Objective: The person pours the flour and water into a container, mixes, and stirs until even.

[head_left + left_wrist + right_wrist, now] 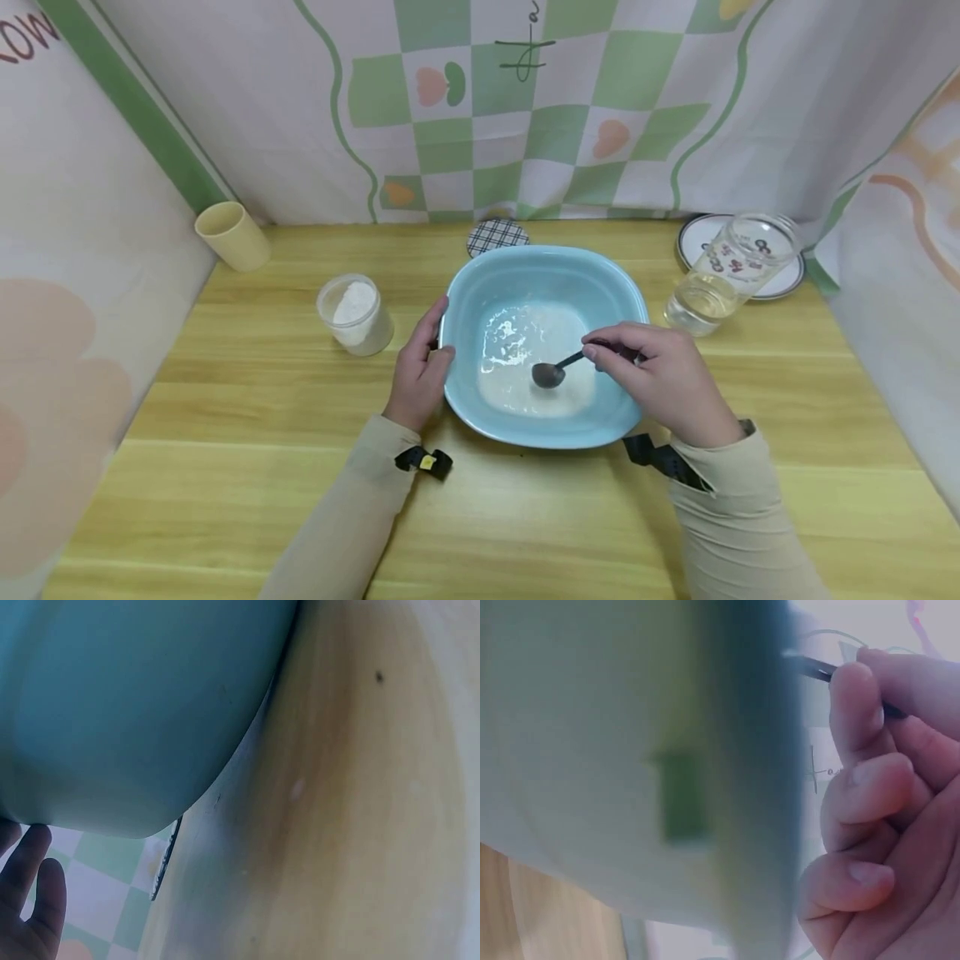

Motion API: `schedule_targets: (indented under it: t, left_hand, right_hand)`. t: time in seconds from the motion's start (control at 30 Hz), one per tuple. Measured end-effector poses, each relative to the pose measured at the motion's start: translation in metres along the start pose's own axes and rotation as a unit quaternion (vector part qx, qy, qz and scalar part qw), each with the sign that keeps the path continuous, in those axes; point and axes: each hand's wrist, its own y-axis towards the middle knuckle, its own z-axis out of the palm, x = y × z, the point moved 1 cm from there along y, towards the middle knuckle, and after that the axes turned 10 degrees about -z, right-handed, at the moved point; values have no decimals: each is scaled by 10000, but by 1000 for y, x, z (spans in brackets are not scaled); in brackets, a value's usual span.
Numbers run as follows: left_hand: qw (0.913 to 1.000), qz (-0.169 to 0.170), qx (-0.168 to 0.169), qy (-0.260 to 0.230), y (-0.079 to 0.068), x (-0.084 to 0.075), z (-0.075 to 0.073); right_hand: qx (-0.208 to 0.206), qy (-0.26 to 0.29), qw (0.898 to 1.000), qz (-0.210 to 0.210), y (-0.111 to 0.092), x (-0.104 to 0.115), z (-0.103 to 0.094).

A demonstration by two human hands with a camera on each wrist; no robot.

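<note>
A light blue basin (468, 287) stands on the table in the head view, with a whitish, shiny liquid (517, 337) spread over its bottom. My left hand (422, 371) rests against the basin's left side, its thumb at the rim. In the left wrist view, fingertips (36, 836) touch the basin's outer wall (127, 712). Between thumb and fingers, my right hand (663, 375) pinches the handle of a dark spoon (548, 376), whose bowl is low over the liquid. The right wrist view shows the other fingers (870, 787) curled beside the blurred basin wall (592, 750).
Left of the basin stands a clear jar of white powder (360, 317), with a yellow cup (234, 237) behind it. A checked coaster (497, 236) lies at the back. On the right, a glass jug of pale liquid (708, 292) stands before a plate (783, 282).
</note>
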Motion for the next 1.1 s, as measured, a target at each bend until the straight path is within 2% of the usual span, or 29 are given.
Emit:
schedule_targets:
  t: [0.17, 0.3, 0.5, 0.7, 0.87, 1.1]
  left_hand:
    - [9999, 113, -2, 18, 0, 0, -3]
    - [10000, 71, -1, -21, 0, -1, -3]
    - [9999, 33, 35, -159, -1, -1, 2]
    - [9998, -43, 42, -201, -3, -1, 2]
    - [9998, -94, 39, -161, -3, -1, 1]
    - [9996, -110, -1, -249, -3, -3, 1]
  right_hand:
    - [19, 267, 9994, 208, 1, 0, 0]
    - [59, 244, 9986, 469, 1, -1, -1]
    - [86, -256, 9964, 803, -1, -4, -8]
    - [291, -668, 9912, 1109, 11, -17, -14]
    - [534, -961, 9908, 786, 24, -20, -16]
    - [1051, -1411, 9844, -102, 43, -14, -9]
